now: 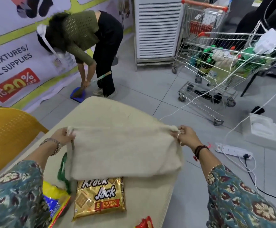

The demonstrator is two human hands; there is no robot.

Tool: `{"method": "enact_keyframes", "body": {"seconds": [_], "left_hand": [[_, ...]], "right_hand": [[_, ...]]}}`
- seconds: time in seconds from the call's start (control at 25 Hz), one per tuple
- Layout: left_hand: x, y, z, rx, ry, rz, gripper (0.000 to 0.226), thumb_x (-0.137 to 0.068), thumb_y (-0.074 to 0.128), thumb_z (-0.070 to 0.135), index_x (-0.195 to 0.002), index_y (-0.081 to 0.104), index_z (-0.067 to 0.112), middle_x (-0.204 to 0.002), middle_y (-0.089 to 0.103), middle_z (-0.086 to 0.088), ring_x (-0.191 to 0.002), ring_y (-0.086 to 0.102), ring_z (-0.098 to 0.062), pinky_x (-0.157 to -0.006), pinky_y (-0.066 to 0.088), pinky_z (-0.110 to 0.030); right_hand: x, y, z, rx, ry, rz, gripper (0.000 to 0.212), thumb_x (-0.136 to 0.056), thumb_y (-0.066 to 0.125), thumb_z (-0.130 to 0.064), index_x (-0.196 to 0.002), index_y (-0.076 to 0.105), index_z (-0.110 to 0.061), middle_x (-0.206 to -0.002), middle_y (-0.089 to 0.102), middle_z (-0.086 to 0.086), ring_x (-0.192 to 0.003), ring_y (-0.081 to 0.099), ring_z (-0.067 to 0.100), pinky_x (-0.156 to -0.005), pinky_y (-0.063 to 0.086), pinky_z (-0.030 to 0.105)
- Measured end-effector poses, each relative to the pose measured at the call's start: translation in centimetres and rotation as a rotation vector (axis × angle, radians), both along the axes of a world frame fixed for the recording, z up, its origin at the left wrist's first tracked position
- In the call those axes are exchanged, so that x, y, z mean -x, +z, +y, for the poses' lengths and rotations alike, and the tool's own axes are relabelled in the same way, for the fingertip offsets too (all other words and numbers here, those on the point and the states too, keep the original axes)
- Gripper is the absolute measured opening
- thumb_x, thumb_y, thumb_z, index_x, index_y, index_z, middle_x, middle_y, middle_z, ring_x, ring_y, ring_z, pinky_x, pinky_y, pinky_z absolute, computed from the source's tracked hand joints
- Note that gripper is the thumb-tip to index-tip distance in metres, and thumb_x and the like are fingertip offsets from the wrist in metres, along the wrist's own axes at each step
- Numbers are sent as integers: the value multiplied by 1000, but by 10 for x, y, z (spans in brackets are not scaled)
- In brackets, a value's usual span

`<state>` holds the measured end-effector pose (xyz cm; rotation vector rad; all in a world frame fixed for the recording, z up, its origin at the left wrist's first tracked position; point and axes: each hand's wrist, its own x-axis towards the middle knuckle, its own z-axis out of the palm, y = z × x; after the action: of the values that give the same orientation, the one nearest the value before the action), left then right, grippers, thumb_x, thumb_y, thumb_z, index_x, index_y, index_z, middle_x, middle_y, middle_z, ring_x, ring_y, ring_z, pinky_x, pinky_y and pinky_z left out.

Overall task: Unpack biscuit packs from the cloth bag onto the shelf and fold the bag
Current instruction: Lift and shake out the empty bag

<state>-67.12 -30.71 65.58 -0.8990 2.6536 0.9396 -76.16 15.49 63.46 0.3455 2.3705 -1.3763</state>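
From my remote seat I see a grey tiled floor (142, 83) filling most of the view; a printed sale banner (10, 66) runs along the far left wall, and a person in a green top (84, 35) bends beside it, sweeping into a blue dustpan (77, 96). To the right stands a wire shopping trolley (224, 63) loaded with green-capped bottles and groceries; white cables trail from it across the floor to a white power strip (232, 150). A yellow plastic chair (7, 134) sits at the left edge, just beside a beige table (117, 112) in the centre. Over that table hangs the cream cloth bag (124, 153), stretched flat between both hands; its green handle (62, 171) dangles at the lower left. The left hand (63, 137) pinches the bag's upper left corner with curled fingers; the right hand (186, 135) pinches the upper right corner the same way. Below the bag's lower edge, partly covered by it, a golden Krack Jack biscuit pack (99, 199) lies flat on the table; a yellow and blue pack (56, 201) lies to its left, and a red pack (144, 223) peeks in at the bottom edge.
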Motion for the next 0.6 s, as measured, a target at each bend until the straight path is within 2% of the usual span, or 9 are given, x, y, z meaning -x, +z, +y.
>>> {"method": "enact_keyframes", "body": {"seconds": [0.04,0.08,0.16,0.2,0.28,0.32,0.44,0.6], "left_hand": [[6,-8,0,-41,74,72,13,-88,59,13,-98,56,5,-103,55,-14,-101,55,-31,-81,39,-35],[11,-17,-1,-94,130,114,16,-88,58,10,-104,56,6,-109,57,-15,-104,55,-32,-84,42,-37],[15,-31,1,-205,184,115,44,-90,56,10,-132,43,5,-134,49,-19,-122,47,-36,-97,42,-45],[14,-36,6,-228,191,91,55,-91,55,11,-141,33,6,-143,40,-18,-130,41,-35,-103,38,-46],[7,-46,14,-190,166,36,63,-93,52,14,-146,21,7,-152,27,-15,-137,32,-33,-109,33,-44],[-1,-51,19,-139,122,18,63,-93,52,15,-146,20,7,-153,25,-14,-138,30,-32,-110,31,-43],[-39,-63,39,33,-14,35,55,-93,50,13,-143,29,5,-150,29,-16,-137,31,-33,-112,28,-40],[-104,-69,77,59,9,184,43,-90,50,5,-133,45,5,-138,44,-19,-121,48,-35,-100,39,-39]], "right_hand": [[10,-8,-6,3,-49,25,30,-81,72,-19,-104,60,-5,-64,56,0,-54,52,15,-46,40,24],[17,-16,-11,-8,-73,41,29,-83,70,-17,-107,60,-5,-68,58,1,-57,55,16,-48,43,26],[22,-30,-18,-37,-76,30,31,-85,66,-15,-114,58,-7,-90,64,7,-71,62,22,-56,52,29],[23,-37,-20,-65,-64,26,36,-86,66,-16,-119,55,-7,-105,64,11,-86,63,26,-68,55,35],[16,-48,-26,-143,-51,64,48,-85,67,-16,-128,50,-6,-126,57,13,-111,57,31,-93,47,38],[7,-50,-31,-157,-64,105,49,-85,66,-15,-130,49,-6,-129,54,12,-112,56,31,-94,43,34],[-40,-44,-51,-161,-28,285,38,-86,59,-8,-124,53,-10,-124,55,7,-89,56,20,-80,40,26],[-119,-48,-78,-227,339,419,31,-83,57,-6,-111,59,-17,-109,63,-1,-94,56,21,-81,46,36]]}}
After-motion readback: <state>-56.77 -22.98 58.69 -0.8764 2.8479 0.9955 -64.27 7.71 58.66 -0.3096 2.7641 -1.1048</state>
